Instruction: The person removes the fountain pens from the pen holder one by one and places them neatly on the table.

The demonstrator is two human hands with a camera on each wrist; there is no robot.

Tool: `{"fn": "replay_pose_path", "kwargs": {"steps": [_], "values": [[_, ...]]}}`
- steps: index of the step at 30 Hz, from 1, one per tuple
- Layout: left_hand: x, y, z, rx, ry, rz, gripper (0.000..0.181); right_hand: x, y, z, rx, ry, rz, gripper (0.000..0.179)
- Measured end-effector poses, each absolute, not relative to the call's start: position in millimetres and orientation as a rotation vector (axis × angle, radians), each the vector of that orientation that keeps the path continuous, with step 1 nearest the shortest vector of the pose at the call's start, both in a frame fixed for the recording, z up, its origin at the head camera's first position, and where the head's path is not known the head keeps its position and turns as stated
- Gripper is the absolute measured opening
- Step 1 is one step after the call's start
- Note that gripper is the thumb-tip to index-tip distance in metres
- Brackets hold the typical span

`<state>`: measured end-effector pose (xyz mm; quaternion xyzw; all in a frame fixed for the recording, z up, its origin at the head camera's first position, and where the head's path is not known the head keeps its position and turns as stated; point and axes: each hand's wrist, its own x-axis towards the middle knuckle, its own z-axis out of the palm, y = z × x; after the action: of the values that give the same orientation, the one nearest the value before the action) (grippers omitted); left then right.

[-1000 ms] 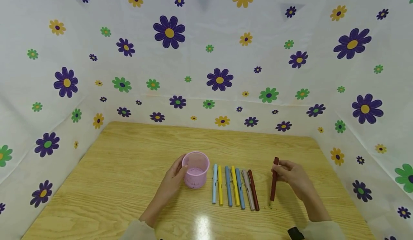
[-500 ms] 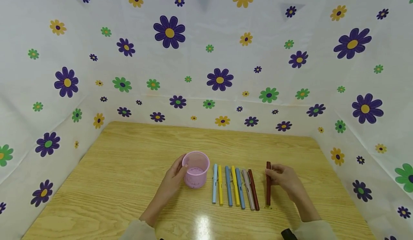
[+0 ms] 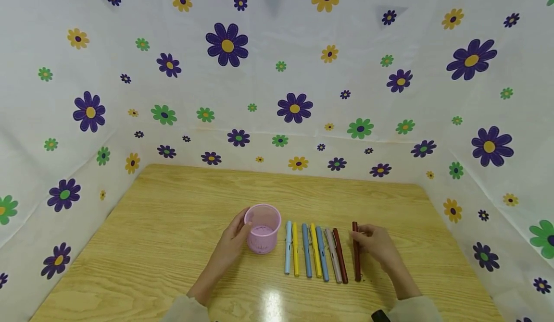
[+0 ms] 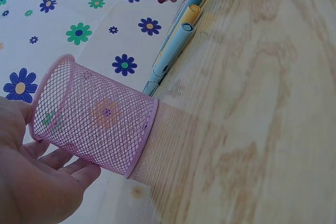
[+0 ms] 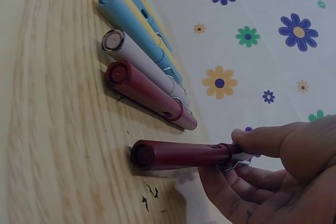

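Note:
My left hand grips a pink mesh pen cup by its left side; the cup stands upright on the table. In the left wrist view the fingers lie along the mesh wall. My right hand pinches a dark red pen near its clip end, thumb on one side and fingers on the other. That pen is at the table, just right of the row; whether it fully touches the wood is unclear. Nearest to it in the row lies another dark red pen, beside a greyish pen.
Several more pens lie side by side between cup and hand: a light blue pen, a yellow pen and others in blue and yellow. Dark specks mark the wooden table. A flowered cloth walls the back and sides.
My right hand has moved left and toward me with the dark red pen, bringing it down closer to the row. The left hand and the cup have stayed in place.

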<state>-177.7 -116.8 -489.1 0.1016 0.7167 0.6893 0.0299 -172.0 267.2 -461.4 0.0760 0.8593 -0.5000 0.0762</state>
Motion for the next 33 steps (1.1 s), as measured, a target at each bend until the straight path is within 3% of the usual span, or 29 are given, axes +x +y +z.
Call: {"fn": "replay_pose_path", "kwargs": {"steps": [15, 33], "values": [[-177.6, -117.2, -489.6, 0.324, 2.196, 2.132, 0.056, -171.9, 252.3, -472.4, 0.213, 2.864, -1.160, 0.038], [-177.7, -117.2, -491.3, 0.330, 2.215, 2.120, 0.054, -168.2, 241.8, -472.9, 0.201, 2.900, -1.107, 0.033]]}}
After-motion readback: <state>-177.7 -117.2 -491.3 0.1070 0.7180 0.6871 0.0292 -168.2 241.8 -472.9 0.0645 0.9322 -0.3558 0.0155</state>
